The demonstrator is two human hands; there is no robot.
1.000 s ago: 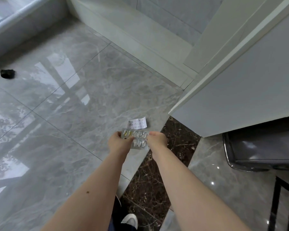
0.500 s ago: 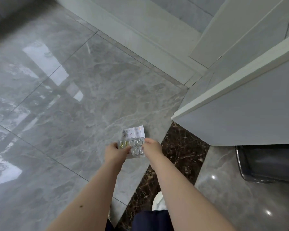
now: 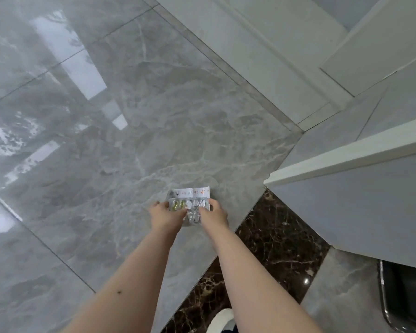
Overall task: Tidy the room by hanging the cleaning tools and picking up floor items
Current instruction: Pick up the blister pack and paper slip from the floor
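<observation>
Head view: a person stretches both bare arms out over a glossy grey marble-tile floor [image 3: 120,164], holding a blister pack of pills [image 3: 190,209] between the two hands, well above the tiles. The left hand [image 3: 165,216] pinches the pack's left edge, thumb over the yellowish capsules in its upper row. The right hand [image 3: 213,216] grips the right edge, fingers curled over the foil. Behind the pack, and held together with it, a white paper slip [image 3: 192,192] with small printed marks sticks up past the top edge; which hand bears it cannot be told.

Window light lies in bright patches across the tiles at the left. A pale baseboard [image 3: 262,58] runs diagonally across the top of the frame and meets a light grey door panel [image 3: 360,207] with a white edge at the right. Below that panel, a strip of dark brown veined marble threshold [image 3: 276,243] cuts between the grey tiles. At the lower right edge stands a dark object with a chrome rim [image 3: 384,306], only partly in the frame. A white shoe tip [image 3: 220,320] shows at the bottom edge, between the forearms.
</observation>
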